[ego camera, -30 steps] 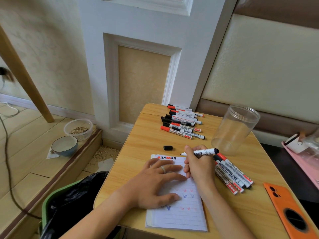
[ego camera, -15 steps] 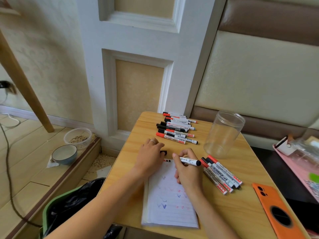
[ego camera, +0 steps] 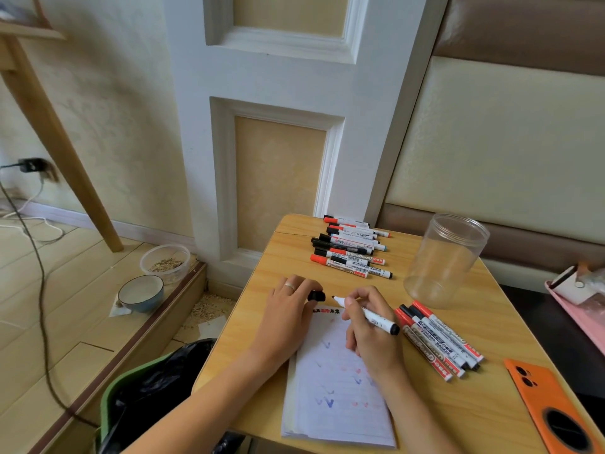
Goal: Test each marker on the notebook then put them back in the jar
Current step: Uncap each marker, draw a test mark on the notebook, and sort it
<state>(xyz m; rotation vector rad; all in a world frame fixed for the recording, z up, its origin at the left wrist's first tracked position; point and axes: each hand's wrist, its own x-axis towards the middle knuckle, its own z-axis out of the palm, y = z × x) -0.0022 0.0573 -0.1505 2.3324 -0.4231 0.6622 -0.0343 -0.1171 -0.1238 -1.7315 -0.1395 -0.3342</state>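
Left hand [ego camera: 288,309] now grips cap [ego camera: 316,295]; marker [ego camera: 368,314] tip raised.

Marker labels [ego camera: 355,257] too small to read; orange phone case [ego camera: 553,407] cut off at the frame's lower right; left fingertips hide part of the cap [ego camera: 317,295].

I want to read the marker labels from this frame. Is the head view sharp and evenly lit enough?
Head view: soft daylight, no harsh glare; wide-angle bending of the wall panel; large print on the markers by the right hand readable, small print blurred; the clear jar shows faint reflections.
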